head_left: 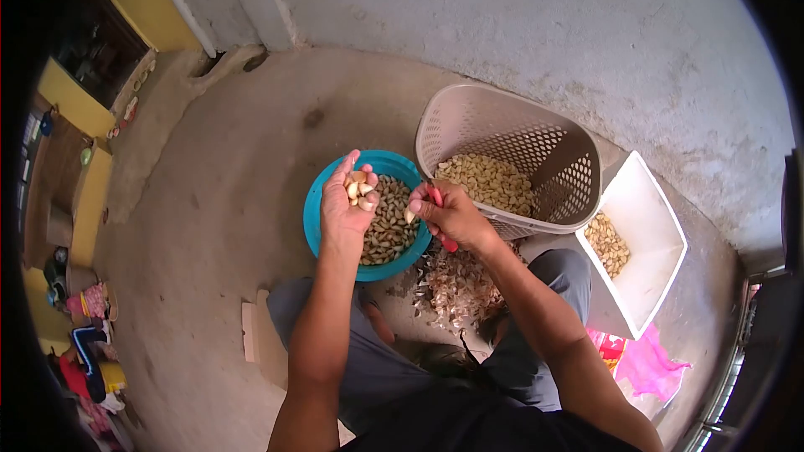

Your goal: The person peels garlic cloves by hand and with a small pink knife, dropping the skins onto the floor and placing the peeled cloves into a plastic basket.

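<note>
Right in my cupped left hand (342,208) sit some garlic cloves (358,190), above the side of the round blue tub (312,218). My left fingers curl up loosely around them. My right hand (456,213) is just beside, over the other side of the tub. Its fingers are closed, with one clove (410,214) pinched at the tips and a red tool (435,195) held in the hand too. The tub has lots of brownish cloves (388,226) inside. Just below it and to the right, a messy heap of dry skins (456,285) lies on the floor (226,167). A big tan basket (435,121) with holes leans over near the wall (469,25), with pale cloves (490,180) in it. Past that is a white box (657,234) with more pale bits (605,244), and some pink plastic (649,364) lies below the box.
</note>
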Tool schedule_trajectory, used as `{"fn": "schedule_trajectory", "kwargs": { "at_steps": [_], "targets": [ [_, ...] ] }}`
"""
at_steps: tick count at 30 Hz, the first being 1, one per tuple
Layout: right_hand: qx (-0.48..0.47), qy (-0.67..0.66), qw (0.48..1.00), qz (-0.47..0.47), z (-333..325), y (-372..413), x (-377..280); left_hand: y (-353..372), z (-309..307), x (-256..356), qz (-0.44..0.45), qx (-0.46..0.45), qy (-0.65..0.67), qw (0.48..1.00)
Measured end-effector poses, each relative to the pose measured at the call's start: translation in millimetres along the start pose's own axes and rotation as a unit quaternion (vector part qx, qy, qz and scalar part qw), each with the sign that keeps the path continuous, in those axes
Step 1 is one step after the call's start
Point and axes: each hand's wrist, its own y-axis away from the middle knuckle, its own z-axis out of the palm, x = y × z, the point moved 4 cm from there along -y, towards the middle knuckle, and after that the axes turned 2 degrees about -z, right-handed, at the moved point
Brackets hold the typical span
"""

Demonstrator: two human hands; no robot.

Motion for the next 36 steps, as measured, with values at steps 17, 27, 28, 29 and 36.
{"fn": "schedule_trajectory", "kwargs": {
  "at_steps": [17,27,28,29,36],
  "targets": [
    [0.025,-0.022,0.997,-0.069,-22.0,-3.3,-45.9,40.3,39.5,-30.9,-0.024,-0.143,-0.284,0.948],
    [-0.024,0.049,0.993,-0.103,-15.8,-7.0,-39.4,46.9,44.0,-53.6,-0.047,-0.144,-0.307,0.939],
    [-0.01,0.0,0.992,-0.123,-17.8,-9.5,-34.3,46.8,45.3,-52.4,-0.057,-0.148,-0.29,0.944],
    [-0.01,-0.027,0.994,-0.103,-21.5,-9.1,-27.2,46.6,45.9,-51.2,-0.067,-0.152,-0.272,0.948],
    [0.016,-0.102,0.995,-0.006,-32.2,10.8,-49.2,43.4,42.2,-50.8,-0.097,-0.186,-0.189,0.959]
  ]
}}
